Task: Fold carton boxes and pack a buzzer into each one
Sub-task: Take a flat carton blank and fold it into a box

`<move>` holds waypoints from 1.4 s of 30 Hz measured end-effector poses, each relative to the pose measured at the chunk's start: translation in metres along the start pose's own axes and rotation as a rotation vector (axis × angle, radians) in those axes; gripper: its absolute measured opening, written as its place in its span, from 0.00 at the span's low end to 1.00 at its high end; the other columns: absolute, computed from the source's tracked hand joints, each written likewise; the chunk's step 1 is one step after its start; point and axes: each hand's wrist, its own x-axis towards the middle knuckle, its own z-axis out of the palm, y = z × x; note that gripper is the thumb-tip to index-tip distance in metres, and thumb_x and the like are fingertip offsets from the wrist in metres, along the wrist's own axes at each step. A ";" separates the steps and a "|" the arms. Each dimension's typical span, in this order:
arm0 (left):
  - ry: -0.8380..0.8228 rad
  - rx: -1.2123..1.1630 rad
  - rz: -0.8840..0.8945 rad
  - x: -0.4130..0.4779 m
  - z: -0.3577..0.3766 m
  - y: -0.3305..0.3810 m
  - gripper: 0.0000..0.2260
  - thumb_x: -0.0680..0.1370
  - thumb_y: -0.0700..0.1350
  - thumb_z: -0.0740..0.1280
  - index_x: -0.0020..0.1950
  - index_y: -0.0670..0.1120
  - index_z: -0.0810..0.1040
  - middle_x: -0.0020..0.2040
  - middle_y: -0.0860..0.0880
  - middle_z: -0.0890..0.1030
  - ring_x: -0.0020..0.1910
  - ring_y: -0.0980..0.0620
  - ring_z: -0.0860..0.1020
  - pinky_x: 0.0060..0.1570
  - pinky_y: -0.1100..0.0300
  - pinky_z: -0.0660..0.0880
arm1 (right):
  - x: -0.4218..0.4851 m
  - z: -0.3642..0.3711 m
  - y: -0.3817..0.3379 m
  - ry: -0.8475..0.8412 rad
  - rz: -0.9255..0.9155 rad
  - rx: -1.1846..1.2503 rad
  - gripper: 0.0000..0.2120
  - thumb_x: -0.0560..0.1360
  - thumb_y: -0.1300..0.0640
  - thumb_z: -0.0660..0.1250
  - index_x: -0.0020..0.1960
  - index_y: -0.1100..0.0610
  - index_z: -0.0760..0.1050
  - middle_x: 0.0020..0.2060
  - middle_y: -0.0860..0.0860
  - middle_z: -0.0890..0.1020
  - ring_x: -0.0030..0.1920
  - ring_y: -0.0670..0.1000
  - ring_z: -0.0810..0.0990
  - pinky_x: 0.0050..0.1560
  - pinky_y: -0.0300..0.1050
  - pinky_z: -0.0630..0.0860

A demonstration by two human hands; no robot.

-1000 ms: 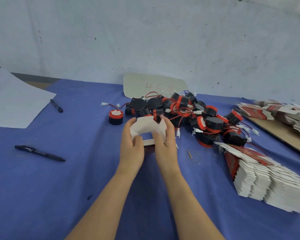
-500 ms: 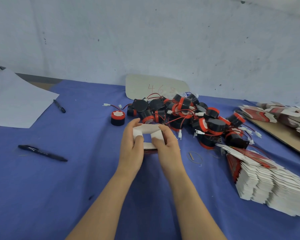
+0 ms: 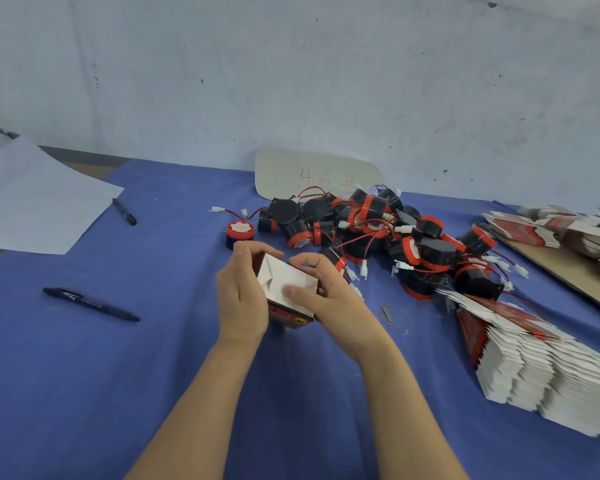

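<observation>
A small carton box [image 3: 284, 282], white inside and red outside, is held between both hands over the blue table. My left hand [image 3: 243, 296] grips its left side, fingers curled over the top edge. My right hand [image 3: 329, 292] holds its right side, the thumb pressing the white flap down. Just beyond lies a pile of black-and-red buzzers [image 3: 378, 237] with red wires and white plugs. One buzzer [image 3: 239, 233] stands apart at the pile's left. A fanned stack of flat cartons [image 3: 534, 368] lies to the right.
Two black pens [image 3: 90, 304] [image 3: 124, 211] lie on the blue cloth [image 3: 84, 393] at left, near a white paper sheet [image 3: 32, 199]. A card with red digits [image 3: 316, 174] leans on the wall. More flat cartons [image 3: 561, 233] sit on a brown board at far right.
The tall white flap that stood up between my hands has been folded down onto the box. The box has tilted, showing its red side, and my right thumb now lies across the flap.
</observation>
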 end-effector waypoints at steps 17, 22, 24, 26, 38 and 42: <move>-0.119 0.052 0.144 -0.006 0.001 0.006 0.27 0.76 0.62 0.47 0.45 0.49 0.80 0.39 0.53 0.82 0.39 0.54 0.79 0.38 0.59 0.75 | -0.002 0.002 -0.012 0.127 0.008 -0.220 0.16 0.82 0.49 0.56 0.48 0.57 0.79 0.37 0.51 0.77 0.36 0.44 0.74 0.37 0.34 0.72; -0.073 -0.027 0.098 -0.005 0.004 0.012 0.30 0.73 0.63 0.47 0.44 0.45 0.81 0.41 0.50 0.83 0.41 0.52 0.79 0.39 0.64 0.74 | 0.001 0.008 -0.009 0.201 -0.023 -0.208 0.23 0.81 0.47 0.57 0.43 0.68 0.71 0.34 0.56 0.70 0.35 0.50 0.68 0.37 0.46 0.65; -0.014 -0.086 0.030 -0.002 0.004 0.014 0.30 0.71 0.65 0.47 0.42 0.45 0.80 0.40 0.49 0.83 0.41 0.51 0.80 0.39 0.64 0.75 | 0.003 0.006 -0.007 0.234 0.038 -0.138 0.22 0.80 0.43 0.57 0.45 0.61 0.78 0.36 0.53 0.77 0.38 0.49 0.74 0.42 0.46 0.71; 0.084 -0.145 -0.022 0.002 0.001 0.014 0.28 0.70 0.65 0.48 0.41 0.47 0.80 0.41 0.50 0.83 0.42 0.51 0.81 0.38 0.66 0.75 | 0.007 0.001 -0.005 0.279 0.145 -0.034 0.20 0.78 0.38 0.57 0.51 0.51 0.79 0.48 0.47 0.83 0.49 0.46 0.79 0.55 0.46 0.76; -0.113 0.146 -0.195 -0.004 0.015 -0.007 0.25 0.83 0.56 0.46 0.79 0.52 0.49 0.79 0.52 0.47 0.77 0.60 0.46 0.70 0.65 0.45 | 0.011 0.004 0.009 0.324 -0.068 -0.066 0.20 0.81 0.65 0.55 0.71 0.53 0.69 0.63 0.48 0.77 0.60 0.46 0.77 0.62 0.45 0.75; -0.202 -0.283 -0.516 0.000 0.007 -0.003 0.22 0.80 0.65 0.50 0.56 0.56 0.80 0.51 0.53 0.85 0.54 0.55 0.81 0.57 0.55 0.75 | 0.014 0.007 0.018 0.372 -0.157 -0.136 0.24 0.76 0.74 0.53 0.64 0.53 0.72 0.60 0.47 0.77 0.60 0.42 0.75 0.60 0.37 0.73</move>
